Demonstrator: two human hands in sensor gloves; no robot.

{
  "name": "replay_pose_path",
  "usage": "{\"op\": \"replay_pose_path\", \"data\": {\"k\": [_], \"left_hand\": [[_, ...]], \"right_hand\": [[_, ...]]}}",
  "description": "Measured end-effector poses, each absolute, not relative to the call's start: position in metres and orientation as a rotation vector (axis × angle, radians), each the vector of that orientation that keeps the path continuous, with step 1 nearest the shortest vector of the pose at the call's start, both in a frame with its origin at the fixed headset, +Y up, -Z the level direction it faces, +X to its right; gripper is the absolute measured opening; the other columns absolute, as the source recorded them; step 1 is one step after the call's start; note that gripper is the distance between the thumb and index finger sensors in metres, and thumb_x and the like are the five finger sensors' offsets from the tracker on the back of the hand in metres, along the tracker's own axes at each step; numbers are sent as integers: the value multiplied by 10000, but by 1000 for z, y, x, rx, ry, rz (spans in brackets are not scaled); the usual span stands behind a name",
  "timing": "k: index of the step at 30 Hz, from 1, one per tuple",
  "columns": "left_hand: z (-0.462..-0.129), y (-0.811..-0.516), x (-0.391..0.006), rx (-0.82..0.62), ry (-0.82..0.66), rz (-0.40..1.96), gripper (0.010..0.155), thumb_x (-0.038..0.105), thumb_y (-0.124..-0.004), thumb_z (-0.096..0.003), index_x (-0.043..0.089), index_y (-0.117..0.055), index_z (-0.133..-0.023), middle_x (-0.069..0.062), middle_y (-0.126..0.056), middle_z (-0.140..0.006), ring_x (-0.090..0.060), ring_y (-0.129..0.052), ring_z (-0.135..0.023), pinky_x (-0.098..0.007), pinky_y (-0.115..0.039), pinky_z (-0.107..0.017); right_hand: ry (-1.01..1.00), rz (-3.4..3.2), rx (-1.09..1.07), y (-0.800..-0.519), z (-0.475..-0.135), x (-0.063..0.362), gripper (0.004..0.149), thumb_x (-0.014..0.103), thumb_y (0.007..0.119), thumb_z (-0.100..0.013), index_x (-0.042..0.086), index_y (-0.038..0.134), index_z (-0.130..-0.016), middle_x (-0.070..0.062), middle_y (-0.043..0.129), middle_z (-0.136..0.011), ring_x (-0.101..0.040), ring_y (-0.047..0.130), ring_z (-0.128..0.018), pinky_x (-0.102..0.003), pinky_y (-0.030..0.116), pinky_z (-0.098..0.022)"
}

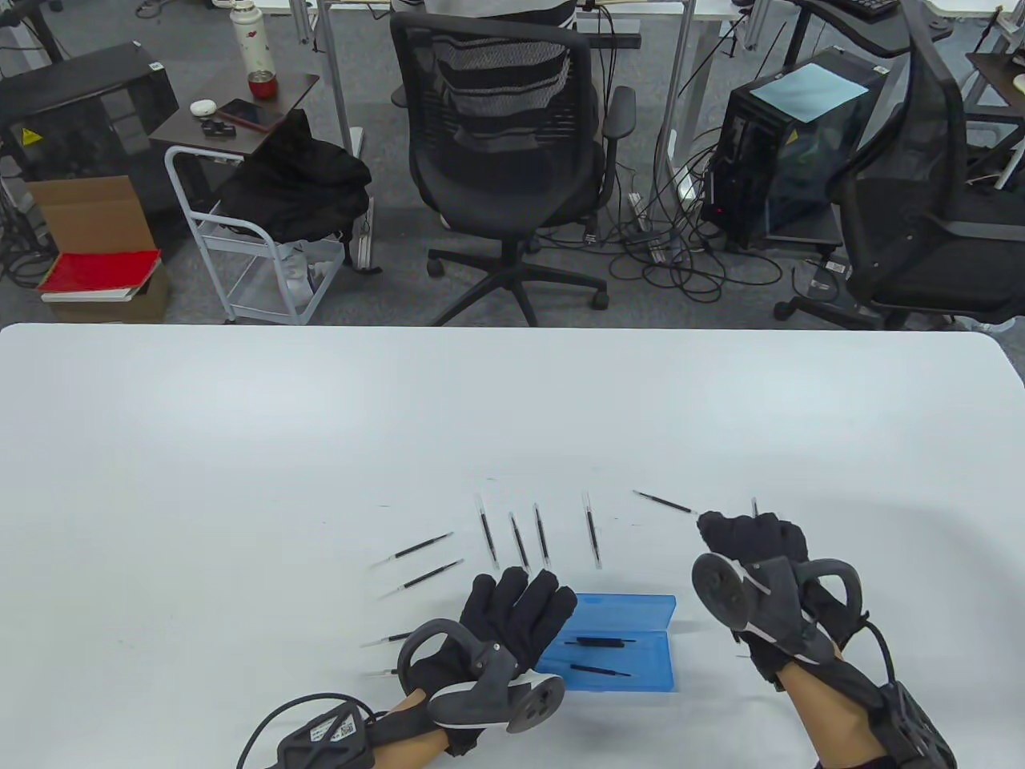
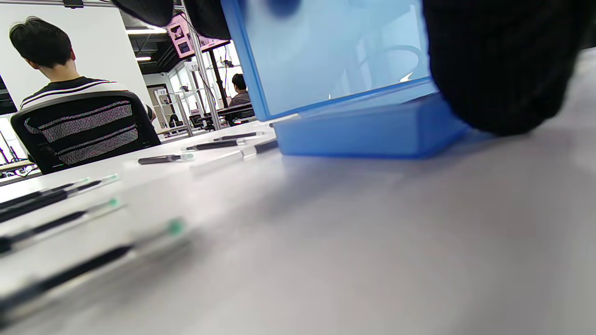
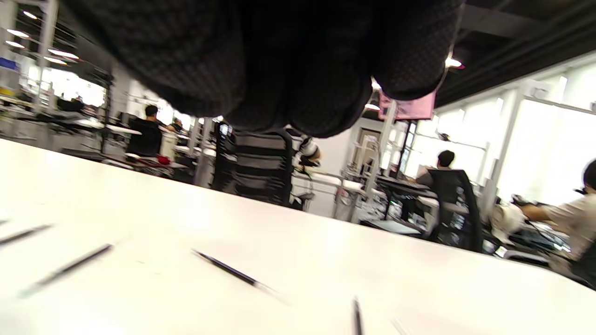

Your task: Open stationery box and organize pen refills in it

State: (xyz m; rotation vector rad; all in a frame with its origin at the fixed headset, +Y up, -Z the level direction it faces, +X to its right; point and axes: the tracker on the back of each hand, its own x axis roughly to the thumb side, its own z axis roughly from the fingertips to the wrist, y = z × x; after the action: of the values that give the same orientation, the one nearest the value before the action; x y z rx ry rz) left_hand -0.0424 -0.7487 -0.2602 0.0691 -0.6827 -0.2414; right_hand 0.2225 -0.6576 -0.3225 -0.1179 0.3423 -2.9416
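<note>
The blue stationery box (image 1: 641,649) lies open near the table's front edge, with two pen refills (image 1: 599,642) inside. My left hand (image 1: 516,613) holds its left end. In the left wrist view the raised lid (image 2: 326,56) stands between my fingers (image 2: 153,9) and thumb (image 2: 503,70), above the base (image 2: 368,132). Several loose refills (image 1: 520,543) lie beyond and left of the box. My right hand (image 1: 749,537) hovers with its fingers curled and nothing seen in them, beside one refill (image 1: 665,503) (image 3: 233,273) and just before another (image 1: 754,506) (image 3: 356,316).
The white table (image 1: 240,432) spreads wide beyond the refills. Two more refills (image 1: 388,638) lie left of my left wrist. Behind the far edge are a black office chair (image 1: 504,152) with a person sitting in it, a white cart (image 1: 240,240) and a computer tower (image 1: 785,152).
</note>
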Motion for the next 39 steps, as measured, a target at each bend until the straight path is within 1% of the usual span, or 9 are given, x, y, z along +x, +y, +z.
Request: {"op": "replay_pose_path", "data": {"k": [4, 9, 14, 17, 30, 39], "left_hand": [[-260, -749, -42, 69, -683, -241, 1172, 653, -814, -395, 178, -89, -1184, -148, -161, -1281, -498, -414, -1163, -678, -463, -818], [-260, -749, -42, 69, -683, -242, 1171, 652, -813, -397, 176, -89, -1184, -150, -163, -1280, -498, -416, -1162, -679, -465, -816], [-259, -748, -42, 79, -684, -259, 1167, 649, -814, -400, 175, -90, -1183, -149, -163, -1280, -498, -420, -1161, -678, -465, -816], [-259, -748, -42, 80, -686, -261, 1165, 648, -813, -402, 178, -88, -1183, -147, -163, -1280, -496, -419, -1162, -678, -465, -817], [-257, -748, -42, 86, -687, -268, 1160, 645, -812, -405, 177, -90, -1183, -150, -166, -1280, -497, -425, -1161, -676, -469, -816], [-257, -748, -42, 86, -687, -268, 1161, 644, -813, -405, 176, -89, -1183, -151, -166, -1279, -496, -424, -1161, -675, -470, -816]], "right_hand": [[199, -2921, 40, -681, -348, 236, 539, 314, 905, -424, 191, 793, -936, -23, 1022, -738, -299, 1002, -685, -558, 786, -636], [-45, -2900, 251, -714, -377, 252, 579, 327, 904, -423, 161, 773, -962, -50, 1012, -769, -320, 990, -704, -570, 771, -641], [-146, -2859, 393, -733, -391, 261, 611, 367, 906, -415, 146, 768, -969, -64, 1009, -777, -329, 983, -711, -575, 765, -641], [-176, -2847, 454, -742, -395, 260, 618, 367, 913, -411, 136, 772, -966, -78, 1011, -774, -338, 980, -712, -582, 760, -640], [-224, -2709, 648, -756, -405, 252, 604, 355, 907, -420, 128, 775, -964, -77, 1015, -764, -337, 974, -712, -586, 758, -637], [-235, -2691, 760, -759, -411, 254, 560, 305, 905, -425, 112, 799, -940, -69, 1029, -723, -321, 991, -680, -583, 778, -614]]}}
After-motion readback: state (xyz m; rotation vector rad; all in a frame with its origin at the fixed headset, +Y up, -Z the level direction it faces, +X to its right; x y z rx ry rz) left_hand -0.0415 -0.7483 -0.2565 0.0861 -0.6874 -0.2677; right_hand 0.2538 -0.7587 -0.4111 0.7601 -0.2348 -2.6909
